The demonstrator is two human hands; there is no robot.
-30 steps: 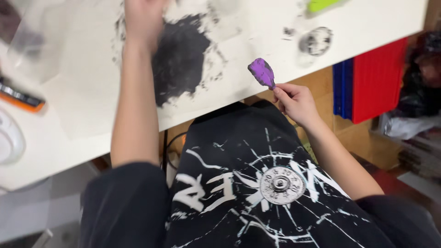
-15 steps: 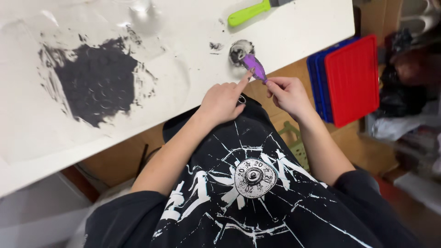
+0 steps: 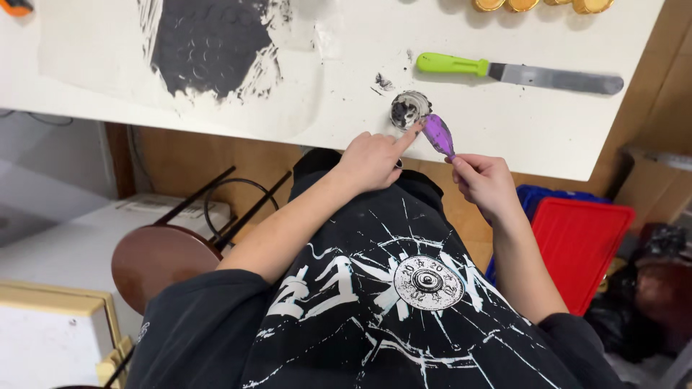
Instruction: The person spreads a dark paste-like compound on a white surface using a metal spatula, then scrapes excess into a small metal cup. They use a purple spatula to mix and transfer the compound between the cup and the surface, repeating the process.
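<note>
From the head camera, the right hand (image 3: pixel 486 184) pinched a purple scraper (image 3: pixel 437 134) by its lower end, fingers closed on it, hovering just off the table's (image 3: pixel 519 137) front edge. The scraper's tip lay against a small round dish (image 3: pixel 409 109) smeared black, which sat close to that edge. The left hand (image 3: pixel 371 160) was mostly curled, its forefinger stretched out to touch the dish and the scraper's tip. A green-handled spatula (image 3: pixel 519 72) lay behind the dish, apart from it, with bare tabletop between. A black smear (image 3: pixel 209 43) spread well to the left. Below the edge, a stool (image 3: pixel 162 263) stood to the left and a red lid (image 3: pixel 580 245) to the right.
</note>
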